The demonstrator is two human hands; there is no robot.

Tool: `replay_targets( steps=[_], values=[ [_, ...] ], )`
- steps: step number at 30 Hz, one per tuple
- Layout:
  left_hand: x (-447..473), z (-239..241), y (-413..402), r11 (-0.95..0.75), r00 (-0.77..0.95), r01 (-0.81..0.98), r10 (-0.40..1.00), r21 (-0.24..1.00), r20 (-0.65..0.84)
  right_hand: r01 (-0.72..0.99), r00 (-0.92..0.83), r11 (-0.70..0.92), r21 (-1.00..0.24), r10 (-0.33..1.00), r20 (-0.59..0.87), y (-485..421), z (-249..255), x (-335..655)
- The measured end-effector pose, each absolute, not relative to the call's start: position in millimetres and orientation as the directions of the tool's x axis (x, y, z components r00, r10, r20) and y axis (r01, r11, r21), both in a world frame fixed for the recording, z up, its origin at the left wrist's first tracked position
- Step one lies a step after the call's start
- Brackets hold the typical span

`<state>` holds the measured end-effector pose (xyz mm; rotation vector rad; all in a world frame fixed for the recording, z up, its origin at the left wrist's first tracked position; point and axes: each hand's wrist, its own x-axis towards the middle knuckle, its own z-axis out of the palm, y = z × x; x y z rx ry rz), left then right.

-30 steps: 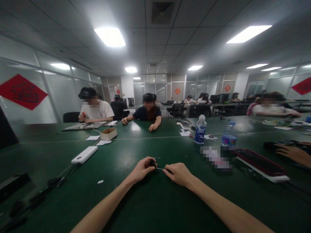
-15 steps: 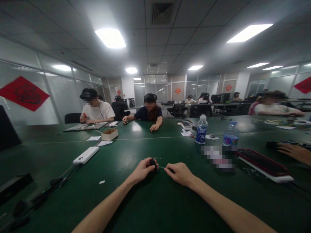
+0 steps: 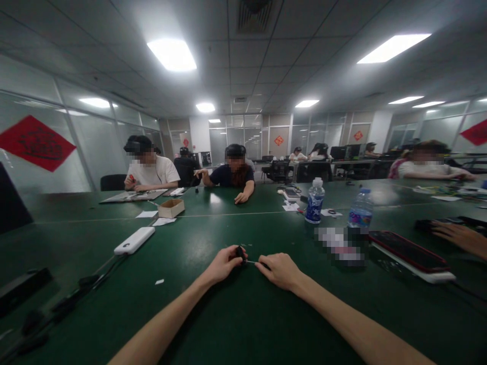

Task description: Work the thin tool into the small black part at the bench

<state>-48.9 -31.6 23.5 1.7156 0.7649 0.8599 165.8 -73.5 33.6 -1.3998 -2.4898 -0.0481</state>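
Observation:
My left hand [image 3: 223,264] is closed around a small black part [image 3: 239,253], pinched between thumb and fingers just above the green table [image 3: 213,324]. Facing it, my right hand [image 3: 280,270] grips a thin screwdriver [image 3: 250,262]. Only its narrow metal shaft shows clearly, since my fingers hide most of the dark handle. The shaft points left and its tip meets the black part; whether it sits in a screw is too small to tell. Both forearms come in from the near edge.
A white power bank [image 3: 134,241] and dark cables lie left, near a small open box [image 3: 171,208]. Two bottles, one a blue-labelled bottle [image 3: 314,202], stand right, near a phone [image 3: 409,250] on a white block. A co-worker's hand [image 3: 462,237] is at far right. Other people sit around.
My hands keep their hold, with the screwdriver still against the black part. Across the table, a co-worker's hand has lifted off the surface. The view has shifted slightly.

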Motion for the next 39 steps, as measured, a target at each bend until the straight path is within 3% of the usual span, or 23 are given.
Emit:
replay_targets(
  steps=[5, 7, 13, 21, 30, 39],
  values=[
    [-49, 23, -33, -0.299, 0.597, 0.109, 0.783, 0.948, 0.178, 0.844, -0.247, 0.396, -0.361, 0.886, 0.393, -62, 23, 169],
    [-49, 24, -33, -0.282, 0.605, 0.108, 0.780, 0.953, 0.162, 0.838, -0.192, 0.365, -0.406, 0.894, 0.406, -59, 22, 171],
    [-49, 21, -29, -0.175, 0.479, -0.014, 0.863, 0.984, 0.160, 0.806, -0.497, 0.565, -0.176, 0.808, 0.317, -69, 32, 168],
    [-48, 26, -34, -0.152, 0.475, -0.008, 0.869, 0.988, 0.137, 0.859, -0.465, 0.504, -0.088, 0.841, 0.275, -71, 33, 165],
    [-47, 32, -38, -0.262, 0.521, 0.100, 0.836, 0.960, 0.174, 0.852, -0.452, 0.503, -0.144, 0.847, 0.280, -69, 30, 164],
    [-50, 29, -37, -0.316, 0.538, 0.160, 0.822, 0.935, 0.186, 0.869, -0.436, 0.483, -0.105, 0.849, 0.298, -70, 28, 162]
  ],
)
